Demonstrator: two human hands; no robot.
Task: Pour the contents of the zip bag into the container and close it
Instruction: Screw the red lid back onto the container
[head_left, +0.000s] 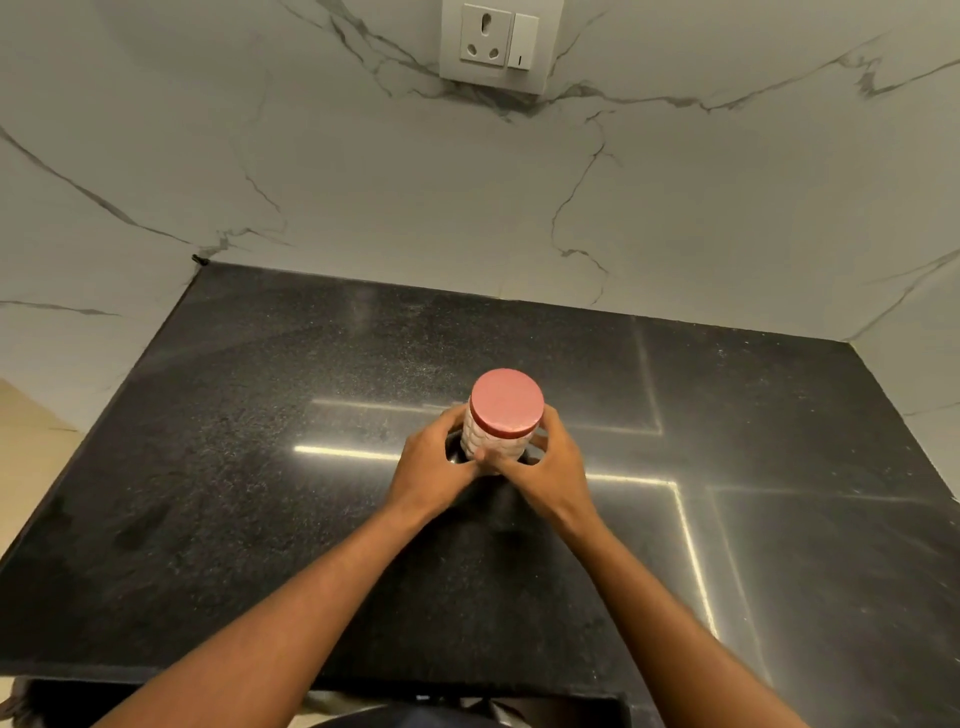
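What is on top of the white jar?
A round pink lid sits on top of the jar, covering its mouth. The left hand and right hand wrap round its sides. What is inside cannot be seen: the lid hides it.

Dim, soft light, strip-light glare streaking the countertop (260, 467), edges bowed

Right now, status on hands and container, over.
Left hand and right hand both grip the container. Pink lid on, container upright on counter. No zip bag in view.
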